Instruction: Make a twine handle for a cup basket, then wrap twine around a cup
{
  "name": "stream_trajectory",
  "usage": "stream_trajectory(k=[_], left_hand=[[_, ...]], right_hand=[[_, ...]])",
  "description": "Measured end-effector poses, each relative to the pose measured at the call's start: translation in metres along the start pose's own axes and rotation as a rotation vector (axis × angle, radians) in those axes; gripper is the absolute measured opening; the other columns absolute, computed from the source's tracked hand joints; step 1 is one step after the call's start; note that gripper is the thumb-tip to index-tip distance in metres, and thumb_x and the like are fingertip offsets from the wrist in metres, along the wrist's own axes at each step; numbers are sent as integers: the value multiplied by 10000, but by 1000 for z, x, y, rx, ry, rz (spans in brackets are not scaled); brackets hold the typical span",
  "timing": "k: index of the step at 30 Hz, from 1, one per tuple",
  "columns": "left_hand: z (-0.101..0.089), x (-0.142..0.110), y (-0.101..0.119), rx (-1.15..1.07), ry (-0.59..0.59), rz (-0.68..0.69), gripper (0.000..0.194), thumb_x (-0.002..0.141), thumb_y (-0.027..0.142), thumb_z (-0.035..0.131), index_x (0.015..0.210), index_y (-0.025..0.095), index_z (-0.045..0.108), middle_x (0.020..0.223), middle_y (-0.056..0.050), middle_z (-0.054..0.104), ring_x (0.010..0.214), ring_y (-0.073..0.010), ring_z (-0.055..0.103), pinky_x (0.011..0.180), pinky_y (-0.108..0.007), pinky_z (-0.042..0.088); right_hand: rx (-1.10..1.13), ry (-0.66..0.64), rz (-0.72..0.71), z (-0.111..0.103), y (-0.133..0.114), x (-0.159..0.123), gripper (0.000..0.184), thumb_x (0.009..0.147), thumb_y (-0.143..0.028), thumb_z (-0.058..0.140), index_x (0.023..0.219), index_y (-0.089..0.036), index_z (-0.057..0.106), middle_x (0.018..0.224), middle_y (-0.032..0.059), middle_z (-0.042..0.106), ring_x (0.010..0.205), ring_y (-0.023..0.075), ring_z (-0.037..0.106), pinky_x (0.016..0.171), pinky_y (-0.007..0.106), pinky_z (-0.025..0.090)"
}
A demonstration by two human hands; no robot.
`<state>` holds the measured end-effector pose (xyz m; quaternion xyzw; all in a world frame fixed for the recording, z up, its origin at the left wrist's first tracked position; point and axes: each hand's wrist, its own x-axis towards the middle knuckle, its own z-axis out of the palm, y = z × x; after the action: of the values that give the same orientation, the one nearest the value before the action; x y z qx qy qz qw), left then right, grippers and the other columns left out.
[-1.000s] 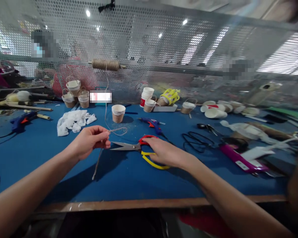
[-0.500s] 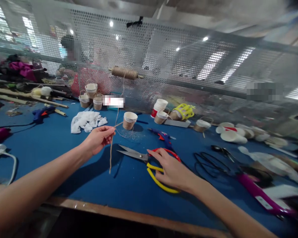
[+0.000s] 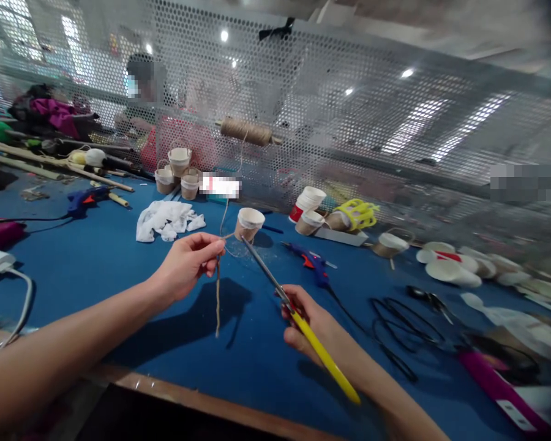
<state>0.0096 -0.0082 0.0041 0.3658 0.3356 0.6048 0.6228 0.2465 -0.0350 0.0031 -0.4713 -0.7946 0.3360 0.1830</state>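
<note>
Brown twine (image 3: 218, 294), one strand: pinched between thumb and forefinger of the left hand (image 3: 190, 263), above the blue tabletop (image 3: 266, 380), its loose end hanging below the fingers; another strand drops from the spool (image 3: 247, 131) at the perforated screen (image 3: 349, 135) toward the same hand. Handling, as judged: very light, limp, rough enough not to slip — best taken close to the point of work, where a short length stays firm. Scissors (image 3: 303, 324), one pair, yellow grip uppermost: the right hand is closed round the handles, the pair seen nearly edge-on, so whether the blades stand apart cannot be told. Handling, as judged: stiff, metal-heavy toward the pivot, sure in the coated grips; hold by the handles only. Edges: the blades point away from the person, their tip overlapping the small bucket (image 3: 248, 225) in view, contact uncertain; the left fingertips lie near the blades, to the side. Room: bare tabletop between the forearms, bounded by the brown front edge (image 3: 188, 398). Limits elsewhere — white cloth (image 3: 168, 219) beyond the left hand, blue glue gun (image 3: 310, 262) beyond the right, its cord trailing beside the right forearm, where it could snag.
</note>
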Motion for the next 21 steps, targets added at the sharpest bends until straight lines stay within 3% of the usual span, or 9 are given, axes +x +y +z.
stream_trajectory(k=[3,7,15,21], left_hand=[[5,-4,1,-26,7,35,87,671,172,665,654,121,597,561,26,571,380,-14,426,370,-144,332],[10,-11,1,-27,-36,36,86,675,175,660,657,129,589,543,34,566,383,-21,430,377,-148,344],[12,-18,-6,80,-101,44,109,705,179,621,640,140,544,405,60,492,364,-37,423,402,-158,342],[13,-18,-9,162,-87,44,104,678,169,640,656,135,545,399,65,494,363,-43,440,398,-160,348]], right_hand=[[-7,9,7,3,-12,4,504,677,-453,601,1050,-193,382,716,-29,458,558,103,384,531,247,403],[-6,46,-1,6,-23,11,508,658,-456,625,1028,-189,402,777,-2,492,623,125,432,586,265,427],[-196,283,-124,24,-15,24,567,588,-409,728,1026,-198,436,874,40,526,730,166,503,655,294,442],[-253,340,-231,28,-10,24,495,640,-416,695,1003,-192,443,838,39,519,705,157,491,604,274,429]])
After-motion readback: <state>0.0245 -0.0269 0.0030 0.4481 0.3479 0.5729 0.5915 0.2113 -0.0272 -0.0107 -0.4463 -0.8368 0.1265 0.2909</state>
